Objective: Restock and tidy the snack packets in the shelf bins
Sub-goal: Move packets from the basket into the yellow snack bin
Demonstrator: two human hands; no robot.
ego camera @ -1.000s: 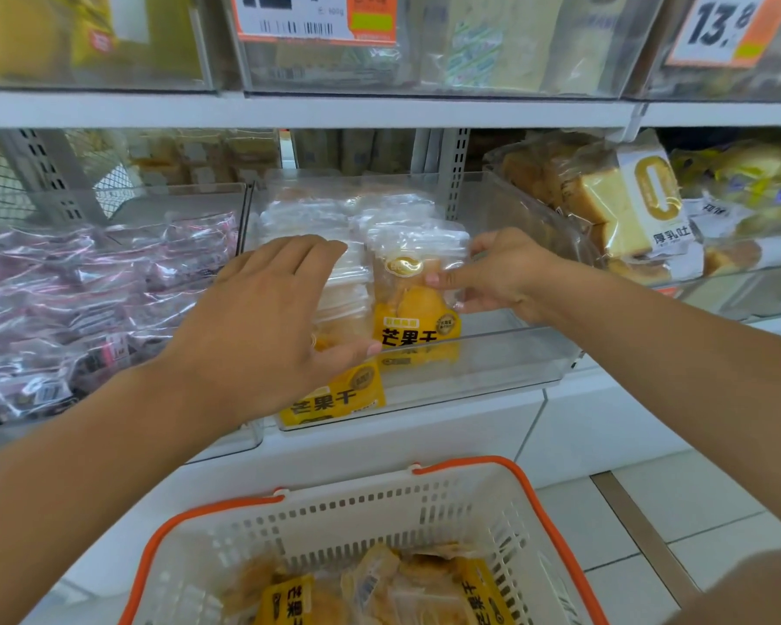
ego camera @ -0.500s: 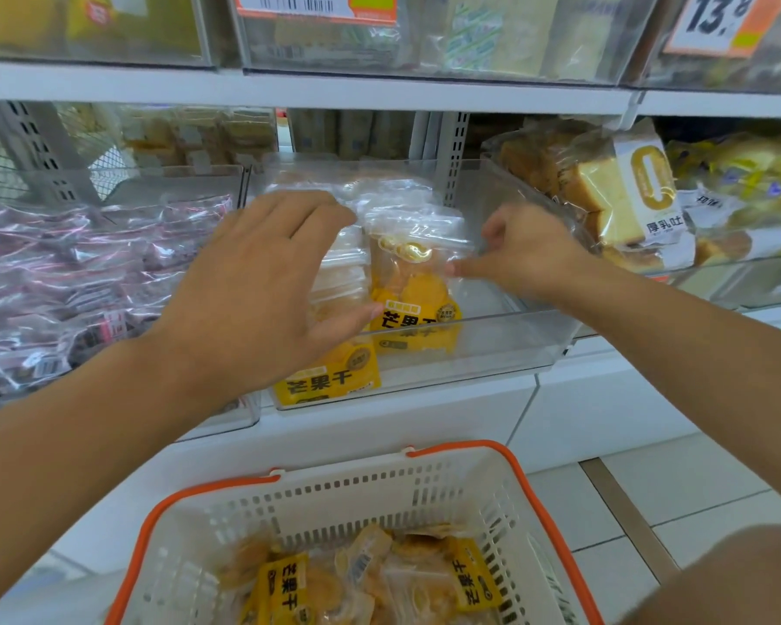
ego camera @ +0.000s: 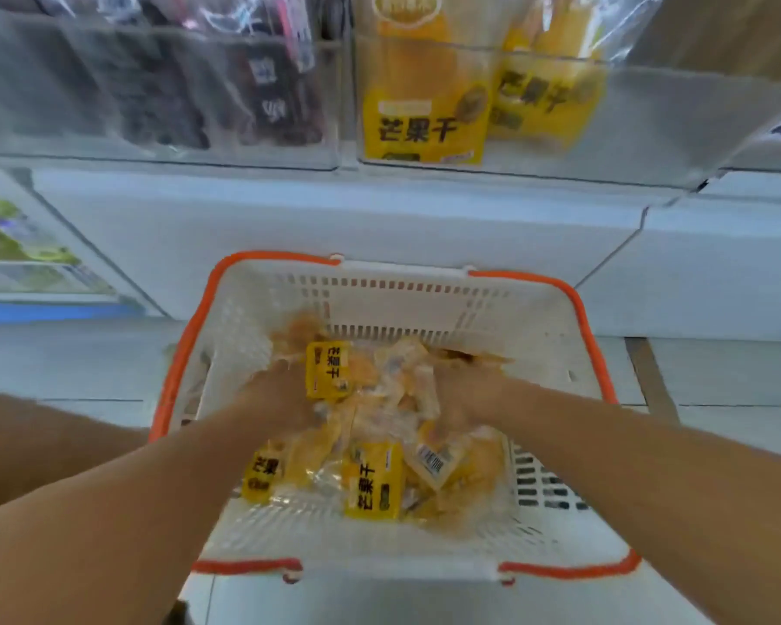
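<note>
Basket point(ego camera: 424, 304), white with orange rim, on the floor below the shelf: holds a loose heap of yellow mango packets point(ego camera: 373, 480). Left hand point(ego camera: 285, 390) and right hand point(ego camera: 465, 390), both down in the basket among the packets, apart; blurred, grip cannot be told. Clear bin point(ego camera: 650, 128), above the basket: two yellow packets point(ego camera: 422, 106) upright at its front. Left of it, bin of dark packets point(ego camera: 262, 83).

A white basket point(ego camera: 424, 304) with an orange rim is sitting on the pale tiled floor point(ego camera: 718, 376), carrying the loose yellow packets point(ego camera: 370, 480) around both grips. Beyond the grips, a white shelf point(ego camera: 289, 209) is carrying two clear bins point(ego camera: 650, 128) side by side.
</note>
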